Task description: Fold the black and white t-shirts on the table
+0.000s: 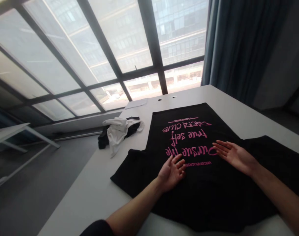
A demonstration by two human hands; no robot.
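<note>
Holding both hands (172, 173) empty, unclenched over black shirt (203, 190), partly hiding pink lettering (185, 135); bordering crumpled cloths (120, 129), perhaps two, centre-left.

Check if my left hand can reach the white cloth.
Likely yes, with a stretch: the left hand looks empty, the black shirt lies flat, and nothing upright blocks the white cloth.

Beyond the white table (90, 200), daylight comes through a dark-framed window (132, 42). A blue curtain (228, 49) hangs behind the table's far right corner; grey floor (53, 180) and a pale desk (6, 133) lie left of the table.
</note>
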